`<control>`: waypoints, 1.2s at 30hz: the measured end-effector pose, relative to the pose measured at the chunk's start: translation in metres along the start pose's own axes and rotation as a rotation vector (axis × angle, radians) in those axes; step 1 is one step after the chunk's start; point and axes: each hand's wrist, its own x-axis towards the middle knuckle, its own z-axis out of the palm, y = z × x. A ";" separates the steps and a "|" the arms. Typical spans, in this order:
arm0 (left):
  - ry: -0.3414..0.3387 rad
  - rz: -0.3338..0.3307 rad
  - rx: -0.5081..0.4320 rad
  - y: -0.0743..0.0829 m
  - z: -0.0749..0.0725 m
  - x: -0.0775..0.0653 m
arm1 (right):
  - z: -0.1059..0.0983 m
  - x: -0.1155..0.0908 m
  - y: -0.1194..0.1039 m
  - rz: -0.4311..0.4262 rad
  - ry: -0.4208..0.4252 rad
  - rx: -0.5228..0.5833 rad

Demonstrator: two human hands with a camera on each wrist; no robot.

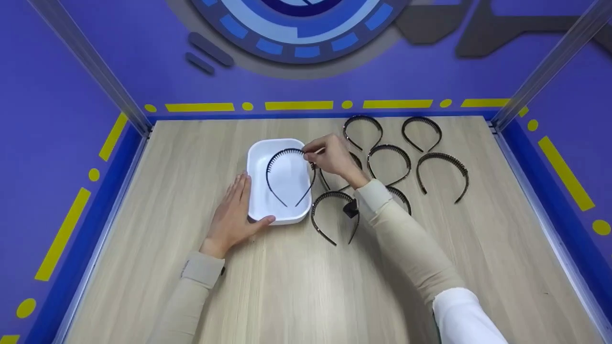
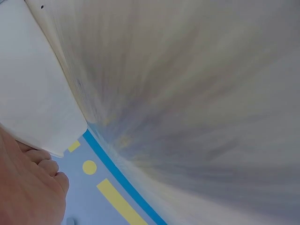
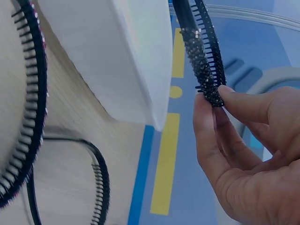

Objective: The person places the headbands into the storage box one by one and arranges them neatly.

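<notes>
My right hand (image 1: 332, 155) pinches a black toothed headband (image 1: 289, 150) between thumb and fingers, near the top of its curve. The band hangs over a white rectangular tray (image 1: 258, 157), its two ends pointing toward me. In the right wrist view, dark glitter covers the pinched headband (image 3: 193, 49). My left hand (image 1: 233, 215) rests against the tray's left side with straight fingers, its thumb at the near rim. In the left wrist view, part of that hand (image 2: 35, 187) lies beside the tray wall (image 2: 37, 79).
Several more dark headbands lie on the wooden table to the right of the tray, such as one at the near side (image 1: 314, 217) and one at the far right (image 1: 466, 174). My right forearm partly covers another headband (image 1: 405, 198). Blue panels (image 1: 306, 88) enclose the table.
</notes>
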 end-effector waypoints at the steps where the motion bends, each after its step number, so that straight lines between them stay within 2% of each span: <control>1: 0.001 0.001 -0.001 0.000 0.000 0.000 | 0.004 0.001 0.000 -0.003 0.004 -0.006; 10: -0.023 -0.027 0.007 -0.001 -0.004 -0.002 | 0.032 0.002 0.002 -0.016 0.006 -0.064; 14: -0.015 -0.015 0.016 -0.001 -0.003 -0.003 | 0.040 0.000 0.001 -0.028 -0.003 -0.088; 21: -0.025 -0.014 0.017 -0.001 -0.002 -0.002 | 0.046 -0.002 0.001 -0.021 -0.018 -0.110; 30: -0.008 0.013 -0.005 -0.001 -0.002 -0.001 | 0.050 -0.002 0.002 -0.054 -0.028 -0.121; 36: -0.016 0.003 -0.001 0.000 -0.001 -0.001 | 0.052 -0.002 0.001 -0.061 -0.049 -0.147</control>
